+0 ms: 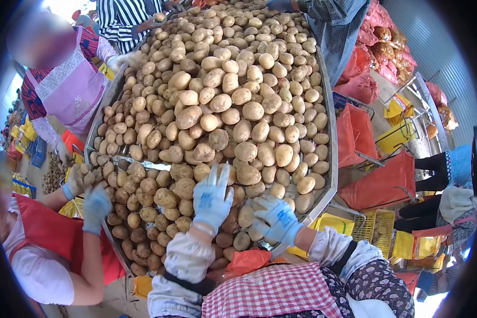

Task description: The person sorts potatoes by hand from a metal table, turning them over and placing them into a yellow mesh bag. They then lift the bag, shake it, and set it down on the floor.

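Potatoes lie heaped on a large metal-rimmed sorting table. My left hand, in a light blue glove, rests on potatoes near the front of the heap, its fingers stretched out and pointing away from me. To its right, my right hand wears a matching glove. Its fingers reach left over a potato at the table's near right side and look outstretched; I see nothing gripped in them. A crumpled red plastic bag lies at the near edge, between my forearms.
Beside me on the left, a person in a red apron reaches gloved hands over the table. Other people stand along the far side and far left. At right are red bins, yellow crates and stacked red sacks.
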`<act>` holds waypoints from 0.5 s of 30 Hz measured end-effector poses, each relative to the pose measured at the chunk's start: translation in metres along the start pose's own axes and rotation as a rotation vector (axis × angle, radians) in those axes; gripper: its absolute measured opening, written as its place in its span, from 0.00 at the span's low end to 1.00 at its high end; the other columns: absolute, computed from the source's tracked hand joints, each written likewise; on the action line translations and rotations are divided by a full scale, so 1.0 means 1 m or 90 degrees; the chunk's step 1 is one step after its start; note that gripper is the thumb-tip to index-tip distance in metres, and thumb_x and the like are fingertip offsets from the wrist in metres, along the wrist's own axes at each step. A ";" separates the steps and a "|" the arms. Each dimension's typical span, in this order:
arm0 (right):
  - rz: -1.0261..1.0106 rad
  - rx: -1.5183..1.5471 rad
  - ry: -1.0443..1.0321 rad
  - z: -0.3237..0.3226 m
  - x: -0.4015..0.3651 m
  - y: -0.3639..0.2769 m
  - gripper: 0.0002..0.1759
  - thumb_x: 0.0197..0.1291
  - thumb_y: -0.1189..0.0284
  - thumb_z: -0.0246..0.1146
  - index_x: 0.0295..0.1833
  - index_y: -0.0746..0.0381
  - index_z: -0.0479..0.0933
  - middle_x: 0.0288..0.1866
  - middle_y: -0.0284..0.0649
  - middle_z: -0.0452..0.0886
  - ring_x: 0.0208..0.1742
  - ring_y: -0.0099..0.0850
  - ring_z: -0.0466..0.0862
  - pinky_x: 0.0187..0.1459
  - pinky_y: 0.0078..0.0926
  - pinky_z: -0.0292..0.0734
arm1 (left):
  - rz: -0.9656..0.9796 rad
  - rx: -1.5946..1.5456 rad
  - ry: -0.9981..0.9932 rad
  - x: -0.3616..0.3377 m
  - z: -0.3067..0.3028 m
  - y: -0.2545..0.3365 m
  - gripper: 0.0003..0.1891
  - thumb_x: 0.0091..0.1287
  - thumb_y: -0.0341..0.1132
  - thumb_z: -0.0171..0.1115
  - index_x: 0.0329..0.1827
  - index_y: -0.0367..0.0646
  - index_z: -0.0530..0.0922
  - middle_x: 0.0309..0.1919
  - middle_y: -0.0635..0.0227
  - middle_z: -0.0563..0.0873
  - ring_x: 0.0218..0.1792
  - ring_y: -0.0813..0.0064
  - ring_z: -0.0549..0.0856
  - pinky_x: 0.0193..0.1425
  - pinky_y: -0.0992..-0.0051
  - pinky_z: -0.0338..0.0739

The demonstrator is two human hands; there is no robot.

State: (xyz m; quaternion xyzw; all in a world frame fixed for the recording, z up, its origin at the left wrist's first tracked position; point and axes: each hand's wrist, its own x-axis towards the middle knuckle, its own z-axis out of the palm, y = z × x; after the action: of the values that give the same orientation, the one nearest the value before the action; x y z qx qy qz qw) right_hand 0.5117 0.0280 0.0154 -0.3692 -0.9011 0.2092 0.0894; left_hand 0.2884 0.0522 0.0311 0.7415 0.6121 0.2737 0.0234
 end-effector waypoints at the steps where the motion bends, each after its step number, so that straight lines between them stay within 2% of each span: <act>1: 0.001 -0.003 -0.002 -0.007 0.005 0.004 0.29 0.58 0.59 0.59 0.65 0.55 0.71 0.68 0.49 0.68 0.70 0.50 0.65 0.68 0.47 0.61 | 0.004 0.076 -0.093 0.010 0.010 -0.002 0.29 0.58 0.41 0.65 0.63 0.44 0.72 0.58 0.54 0.78 0.52 0.55 0.81 0.54 0.59 0.76; 2: 0.030 0.002 0.089 -0.021 0.019 0.013 0.28 0.58 0.60 0.59 0.65 0.55 0.71 0.67 0.49 0.69 0.70 0.49 0.65 0.68 0.48 0.60 | 0.008 0.152 -0.182 0.024 0.015 -0.002 0.30 0.57 0.43 0.66 0.64 0.45 0.72 0.58 0.55 0.77 0.52 0.56 0.81 0.54 0.59 0.76; 3: 0.060 0.008 0.181 -0.036 0.034 0.023 0.28 0.58 0.60 0.59 0.64 0.55 0.71 0.66 0.48 0.70 0.70 0.48 0.64 0.69 0.48 0.59 | 0.010 0.151 -0.179 0.037 0.017 0.000 0.30 0.57 0.43 0.66 0.64 0.45 0.72 0.58 0.55 0.77 0.52 0.56 0.81 0.54 0.59 0.76; 5: 0.139 -0.148 0.387 -0.056 0.071 0.030 0.25 0.57 0.62 0.61 0.61 0.55 0.72 0.63 0.47 0.72 0.67 0.46 0.67 0.67 0.50 0.59 | -0.087 0.180 -0.358 0.059 0.016 0.008 0.33 0.55 0.48 0.68 0.64 0.47 0.72 0.56 0.59 0.77 0.52 0.58 0.80 0.52 0.61 0.76; 6: 0.141 -0.150 0.388 -0.055 0.076 0.038 0.25 0.57 0.62 0.61 0.61 0.55 0.72 0.63 0.47 0.72 0.67 0.46 0.67 0.67 0.50 0.59 | -0.093 0.197 -0.389 0.065 0.023 0.006 0.32 0.54 0.50 0.68 0.61 0.46 0.74 0.53 0.60 0.78 0.52 0.58 0.81 0.52 0.61 0.76; 8: 0.192 -0.250 0.253 -0.051 0.088 0.051 0.26 0.56 0.62 0.62 0.61 0.55 0.72 0.63 0.47 0.72 0.67 0.47 0.67 0.67 0.49 0.59 | -0.078 0.184 -0.412 0.071 0.019 0.008 0.31 0.53 0.51 0.68 0.59 0.46 0.75 0.52 0.60 0.78 0.51 0.58 0.81 0.52 0.61 0.76; 9: 0.194 -0.252 0.257 -0.049 0.085 0.053 0.26 0.56 0.62 0.62 0.61 0.55 0.72 0.63 0.47 0.72 0.67 0.47 0.67 0.67 0.49 0.59 | -0.068 0.171 -0.436 0.073 0.017 0.007 0.30 0.53 0.51 0.68 0.57 0.46 0.76 0.52 0.59 0.79 0.51 0.58 0.81 0.52 0.61 0.77; 10: 0.149 -0.167 0.244 -0.051 0.076 0.045 0.25 0.56 0.62 0.62 0.60 0.56 0.73 0.63 0.47 0.71 0.66 0.48 0.67 0.68 0.50 0.59 | -0.067 0.145 -0.414 0.068 0.020 0.003 0.28 0.51 0.52 0.69 0.53 0.45 0.77 0.51 0.57 0.79 0.51 0.58 0.81 0.53 0.62 0.77; 11: 0.105 -0.081 0.228 -0.052 0.066 0.038 0.24 0.56 0.62 0.62 0.59 0.56 0.74 0.63 0.47 0.71 0.66 0.50 0.67 0.68 0.51 0.59 | -0.066 0.143 -0.412 0.062 0.017 0.002 0.28 0.51 0.52 0.69 0.53 0.45 0.77 0.51 0.57 0.79 0.51 0.58 0.81 0.53 0.62 0.77; 12: 0.091 -0.054 0.151 -0.054 0.060 0.036 0.20 0.56 0.64 0.63 0.55 0.57 0.78 0.62 0.47 0.74 0.64 0.48 0.72 0.66 0.49 0.63 | -0.068 0.087 -0.404 0.055 0.013 0.001 0.28 0.53 0.51 0.68 0.53 0.44 0.77 0.51 0.56 0.79 0.51 0.58 0.82 0.53 0.62 0.77; 13: 0.092 -0.055 0.148 -0.057 0.061 0.033 0.20 0.56 0.64 0.63 0.55 0.57 0.78 0.62 0.47 0.74 0.64 0.48 0.72 0.66 0.49 0.63 | -0.072 0.031 -0.397 0.045 0.011 -0.002 0.27 0.54 0.50 0.67 0.53 0.43 0.77 0.51 0.55 0.79 0.51 0.58 0.82 0.53 0.63 0.77; 14: 0.047 0.064 0.186 -0.061 0.064 0.032 0.19 0.55 0.65 0.64 0.53 0.57 0.79 0.60 0.46 0.76 0.61 0.47 0.75 0.64 0.47 0.66 | -0.073 0.028 -0.395 0.030 0.013 -0.009 0.27 0.54 0.50 0.67 0.53 0.43 0.77 0.51 0.55 0.79 0.51 0.58 0.82 0.53 0.63 0.77; 15: -0.001 0.182 0.223 -0.062 0.069 0.034 0.17 0.55 0.67 0.64 0.51 0.57 0.80 0.59 0.45 0.78 0.58 0.46 0.77 0.62 0.46 0.69 | -0.079 -0.160 -0.244 0.013 0.016 -0.018 0.26 0.58 0.48 0.63 0.56 0.42 0.75 0.52 0.56 0.79 0.51 0.59 0.82 0.54 0.63 0.77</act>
State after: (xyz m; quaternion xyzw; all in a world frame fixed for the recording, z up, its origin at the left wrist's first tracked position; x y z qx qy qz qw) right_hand 0.5035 0.1173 0.0569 -0.3831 -0.8331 0.2677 0.2959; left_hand 0.2803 0.0734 0.0157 0.7323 0.6019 0.2000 0.2480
